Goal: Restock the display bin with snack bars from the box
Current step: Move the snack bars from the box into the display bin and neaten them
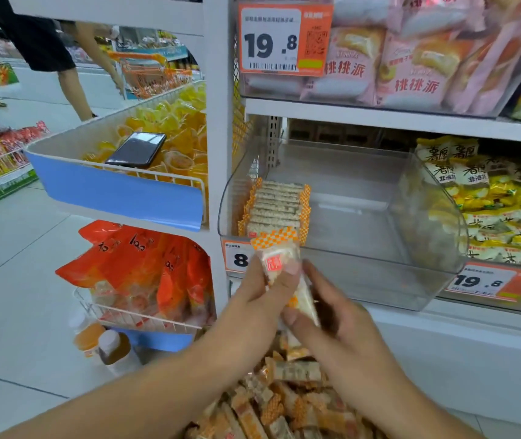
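My left hand (265, 280) and my right hand (325, 315) are together on one small bundle of snack bars (279, 264), both with fingers curled round it, just in front of the lower left corner of the clear display bin (363, 280). How many bars are in the bundle I cannot tell; my fingers cover most of it and only an orange-checked wrapper end and a red label show. The price tag (237, 256) on the bin's front is half hidden behind my left hand, so only an 8 reads. Inside the bin a row of bars (276, 207) stands on edge against the left wall; the remaining floor of the bin is bare plastic. Below my wrists the loose bars (284, 403) lie in a heap, cut off by the bottom edge, and the box around them is not visible to me.

The bin sits on a white shelf (379, 117), with pink pastry packs (411, 64) in the bin above and yellow packets (493, 201) to its right. On the end rack to the left, a phone (137, 149) lies on yellow jelly cups (177, 122). Two bottles (101, 343) stand on the pale tiled floor. A person (47, 45) bends at an orange cart (154, 74) down the aisle, their upper body out of frame.
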